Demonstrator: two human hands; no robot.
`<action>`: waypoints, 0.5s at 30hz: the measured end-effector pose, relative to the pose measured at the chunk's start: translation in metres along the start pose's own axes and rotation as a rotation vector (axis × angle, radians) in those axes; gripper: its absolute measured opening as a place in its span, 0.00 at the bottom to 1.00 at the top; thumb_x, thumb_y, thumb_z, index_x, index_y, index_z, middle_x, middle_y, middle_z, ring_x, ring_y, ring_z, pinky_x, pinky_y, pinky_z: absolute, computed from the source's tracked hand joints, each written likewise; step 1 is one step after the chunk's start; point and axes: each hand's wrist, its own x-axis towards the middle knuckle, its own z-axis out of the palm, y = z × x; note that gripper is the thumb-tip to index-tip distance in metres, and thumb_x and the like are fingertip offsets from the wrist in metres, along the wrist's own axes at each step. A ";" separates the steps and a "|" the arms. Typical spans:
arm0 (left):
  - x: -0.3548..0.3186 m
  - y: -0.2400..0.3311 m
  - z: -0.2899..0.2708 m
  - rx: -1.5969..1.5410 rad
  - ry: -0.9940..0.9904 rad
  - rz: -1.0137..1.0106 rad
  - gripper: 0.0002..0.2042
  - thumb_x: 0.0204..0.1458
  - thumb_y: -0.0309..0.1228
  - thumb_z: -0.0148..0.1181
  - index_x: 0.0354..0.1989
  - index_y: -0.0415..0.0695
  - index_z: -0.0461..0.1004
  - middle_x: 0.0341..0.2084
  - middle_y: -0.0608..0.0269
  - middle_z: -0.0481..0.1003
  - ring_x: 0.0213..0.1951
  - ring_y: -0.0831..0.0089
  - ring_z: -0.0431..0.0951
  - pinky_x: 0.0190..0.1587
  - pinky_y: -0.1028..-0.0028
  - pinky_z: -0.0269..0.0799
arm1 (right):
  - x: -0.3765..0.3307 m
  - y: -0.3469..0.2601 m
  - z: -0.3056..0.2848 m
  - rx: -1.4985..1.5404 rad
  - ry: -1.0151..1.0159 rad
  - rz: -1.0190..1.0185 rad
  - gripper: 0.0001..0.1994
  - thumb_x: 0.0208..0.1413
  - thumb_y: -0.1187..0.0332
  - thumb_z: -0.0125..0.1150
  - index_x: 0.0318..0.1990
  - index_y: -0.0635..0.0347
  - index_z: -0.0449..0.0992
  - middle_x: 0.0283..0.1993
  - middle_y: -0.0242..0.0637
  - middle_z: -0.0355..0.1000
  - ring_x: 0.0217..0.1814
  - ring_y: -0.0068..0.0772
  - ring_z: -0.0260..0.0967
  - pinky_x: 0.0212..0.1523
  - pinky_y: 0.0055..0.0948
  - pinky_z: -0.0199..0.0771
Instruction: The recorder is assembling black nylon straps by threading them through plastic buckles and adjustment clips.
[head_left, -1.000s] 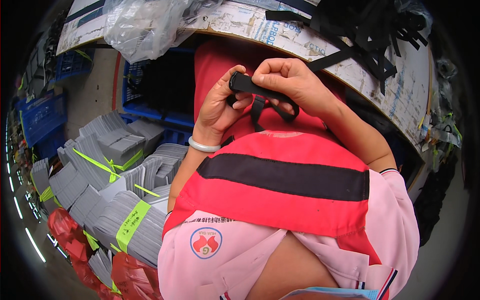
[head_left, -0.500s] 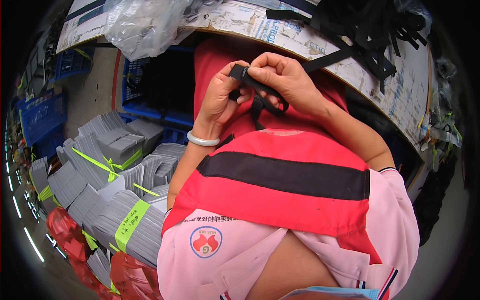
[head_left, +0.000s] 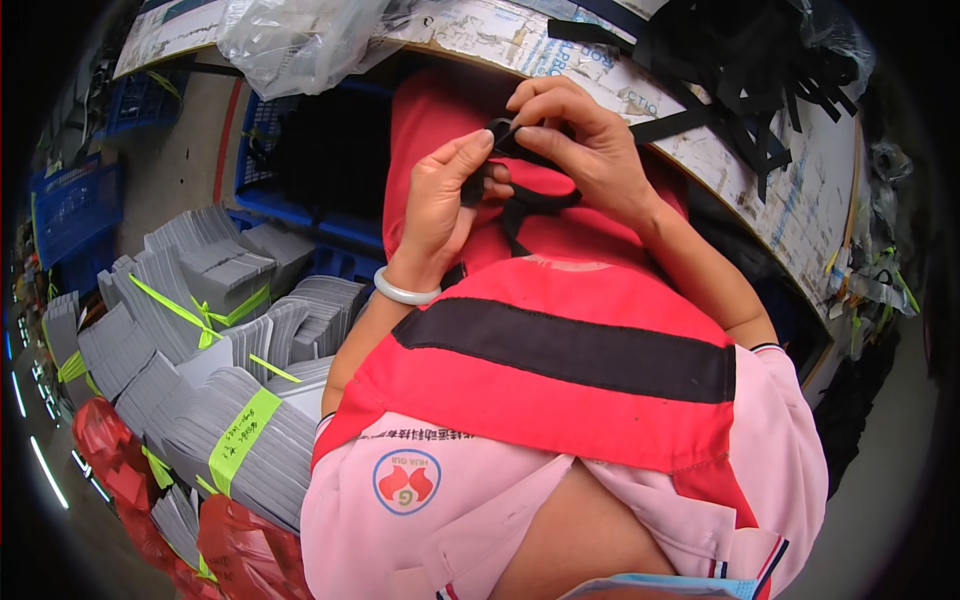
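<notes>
My left hand (head_left: 445, 205) and my right hand (head_left: 580, 140) meet above my lap, both pinching a short black strap (head_left: 530, 200) that loops and hangs between them. The right fingertips grip its upper end; the left fingers hold a folded part lower down. A pale bangle (head_left: 403, 291) circles my left wrist. Under the hands lies my red apron (head_left: 560, 370) with a wide black band.
A worktable edge (head_left: 700, 130) runs across the top right, carrying a heap of black straps (head_left: 760, 60). A clear plastic bag (head_left: 300, 40) sits at the top left. Bundles of grey flat pieces (head_left: 200, 350) tied with green bands fill the floor at left, beside blue crates (head_left: 75, 210).
Both hands have shifted a little up and to the right with the strap. The right fingers have regripped its upper end.
</notes>
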 end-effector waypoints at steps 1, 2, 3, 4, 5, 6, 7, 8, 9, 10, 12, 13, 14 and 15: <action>0.001 0.000 0.000 0.108 -0.003 0.099 0.11 0.57 0.29 0.61 0.43 0.35 0.76 0.30 0.58 0.79 0.26 0.72 0.80 0.29 0.75 0.79 | 0.001 -0.017 0.003 0.005 -0.010 0.001 0.04 0.59 0.74 0.60 0.40 0.62 0.75 0.34 0.27 0.71 0.31 0.16 0.66 0.33 0.15 0.67; 0.001 0.004 0.004 0.152 0.024 0.186 0.11 0.57 0.28 0.60 0.43 0.33 0.76 0.31 0.57 0.79 0.27 0.71 0.80 0.26 0.75 0.79 | 0.001 -0.037 0.005 0.139 0.018 0.109 0.02 0.59 0.75 0.59 0.38 0.62 0.75 0.33 0.28 0.70 0.29 0.15 0.65 0.30 0.15 0.66; 0.001 0.008 0.007 0.172 0.033 0.228 0.11 0.57 0.28 0.60 0.44 0.32 0.75 0.31 0.56 0.79 0.26 0.71 0.80 0.24 0.76 0.78 | 0.004 -0.049 0.005 0.270 0.050 0.214 0.01 0.59 0.76 0.59 0.37 0.63 0.75 0.32 0.28 0.70 0.27 0.14 0.65 0.26 0.15 0.65; 0.002 0.011 0.010 0.210 0.032 0.271 0.11 0.57 0.27 0.60 0.44 0.32 0.75 0.31 0.56 0.79 0.25 0.71 0.80 0.23 0.77 0.77 | 0.009 -0.052 0.000 0.213 0.018 0.281 0.03 0.59 0.74 0.59 0.35 0.63 0.75 0.26 0.28 0.69 0.22 0.14 0.63 0.20 0.16 0.62; 0.002 0.012 0.011 0.247 0.032 0.314 0.11 0.57 0.27 0.59 0.44 0.32 0.76 0.31 0.56 0.79 0.24 0.72 0.80 0.22 0.78 0.77 | 0.011 -0.049 -0.003 0.207 0.021 0.277 0.03 0.59 0.74 0.59 0.35 0.63 0.75 0.26 0.28 0.69 0.22 0.14 0.63 0.20 0.16 0.62; 0.002 0.014 0.013 0.246 0.026 0.315 0.11 0.57 0.27 0.59 0.44 0.32 0.76 0.31 0.56 0.79 0.24 0.72 0.80 0.22 0.78 0.77 | 0.013 -0.042 -0.005 0.066 -0.034 0.431 0.04 0.59 0.72 0.60 0.35 0.63 0.75 0.24 0.27 0.69 0.20 0.14 0.62 0.19 0.16 0.62; 0.002 0.014 0.014 0.345 0.030 0.356 0.10 0.57 0.26 0.60 0.44 0.32 0.76 0.30 0.57 0.79 0.23 0.75 0.79 0.22 0.80 0.75 | 0.012 -0.035 -0.006 -0.072 -0.091 0.586 0.05 0.59 0.71 0.60 0.35 0.63 0.75 0.22 0.27 0.68 0.18 0.14 0.62 0.18 0.17 0.62; 0.001 0.015 0.015 0.444 0.035 0.397 0.10 0.57 0.25 0.60 0.44 0.33 0.77 0.29 0.58 0.78 0.22 0.77 0.77 0.21 0.82 0.74 | 0.008 -0.027 -0.005 -0.094 -0.072 0.613 0.07 0.58 0.69 0.60 0.33 0.64 0.74 0.20 0.29 0.69 0.17 0.15 0.63 0.17 0.18 0.62; 0.001 0.015 0.016 0.444 0.034 0.396 0.10 0.57 0.25 0.60 0.44 0.33 0.77 0.29 0.58 0.78 0.22 0.77 0.77 0.21 0.82 0.74 | 0.007 -0.025 -0.007 -0.094 -0.071 0.614 0.07 0.58 0.69 0.60 0.33 0.64 0.74 0.20 0.29 0.69 0.17 0.15 0.63 0.17 0.18 0.62; -0.001 0.015 0.017 0.513 0.026 0.422 0.09 0.56 0.24 0.61 0.44 0.34 0.77 0.28 0.60 0.78 0.21 0.79 0.76 0.20 0.83 0.72 | 0.007 -0.023 -0.007 -0.082 -0.064 0.630 0.07 0.59 0.69 0.60 0.34 0.64 0.74 0.21 0.30 0.69 0.16 0.16 0.64 0.17 0.18 0.63; -0.003 0.010 0.015 0.583 0.020 0.447 0.09 0.56 0.24 0.61 0.44 0.35 0.78 0.27 0.62 0.78 0.21 0.81 0.75 0.20 0.84 0.70 | 0.005 -0.019 -0.003 -0.067 -0.059 0.647 0.08 0.59 0.69 0.60 0.34 0.65 0.73 0.21 0.30 0.69 0.16 0.16 0.65 0.17 0.18 0.65; -0.002 0.006 0.014 0.607 0.021 0.470 0.09 0.55 0.23 0.61 0.44 0.36 0.78 0.27 0.63 0.77 0.21 0.82 0.75 0.19 0.84 0.68 | 0.004 -0.015 0.000 0.043 -0.032 0.652 0.08 0.60 0.68 0.59 0.35 0.66 0.73 0.21 0.30 0.69 0.17 0.17 0.67 0.18 0.18 0.67; -0.001 0.004 0.013 0.631 0.021 0.495 0.10 0.54 0.23 0.62 0.44 0.36 0.78 0.26 0.65 0.77 0.21 0.83 0.74 0.19 0.85 0.67 | 0.004 -0.012 0.003 0.153 -0.004 0.655 0.08 0.60 0.68 0.58 0.36 0.66 0.72 0.21 0.30 0.69 0.18 0.19 0.68 0.18 0.18 0.68; 0.000 0.004 0.012 0.632 0.017 0.495 0.10 0.54 0.23 0.62 0.44 0.36 0.78 0.26 0.65 0.77 0.21 0.83 0.74 0.19 0.85 0.67 | 0.005 -0.013 0.008 0.152 0.000 0.653 0.08 0.60 0.68 0.58 0.36 0.66 0.72 0.21 0.30 0.69 0.18 0.19 0.68 0.18 0.18 0.68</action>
